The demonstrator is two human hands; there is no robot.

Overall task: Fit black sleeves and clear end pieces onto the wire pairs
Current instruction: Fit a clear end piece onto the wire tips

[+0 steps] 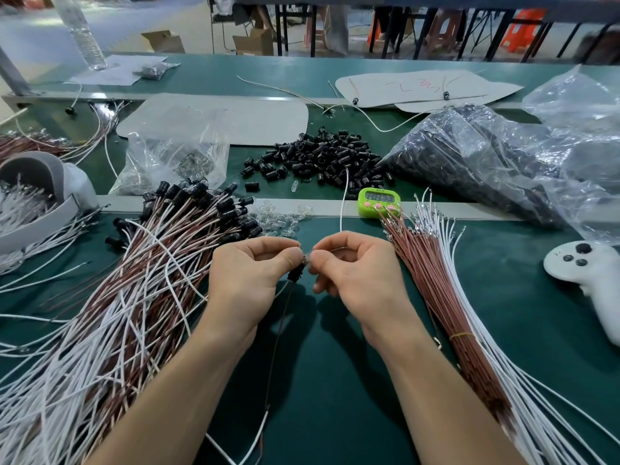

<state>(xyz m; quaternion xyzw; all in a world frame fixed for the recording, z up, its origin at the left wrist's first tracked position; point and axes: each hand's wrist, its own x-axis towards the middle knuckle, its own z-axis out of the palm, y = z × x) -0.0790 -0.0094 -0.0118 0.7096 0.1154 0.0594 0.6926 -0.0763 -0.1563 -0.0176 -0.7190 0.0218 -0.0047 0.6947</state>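
Pinched between the left hand's (248, 273) thumb and forefinger is one black sleeve (297, 274), already on a wire pair (278, 333) that trails toward 6 o'clock. The right hand (355, 266) pinches something tiny against the sleeve's tip, probably a clear end piece, though it is too small to tell.

Bare green mat (335, 380) lies between the forearms. It is hemmed at 9 o'clock by a spread of sleeved wires (134, 297) and at 3 o'clock by one banded wire bundle (446, 290).

A metal rail (188, 204) crosses at 12 o'clock, with one green timer (379, 201) on it. Loose clear pieces (281, 219) lie at 11 o'clock.

Beyond the rail is a heap of loose sleeves (322, 156), too many to count. There are also two bags: one at 11 o'clock with clear parts (174, 162) and one at 2 o'clock with black parts (469, 156).

One white controller (583, 263) lies at 3 o'clock.
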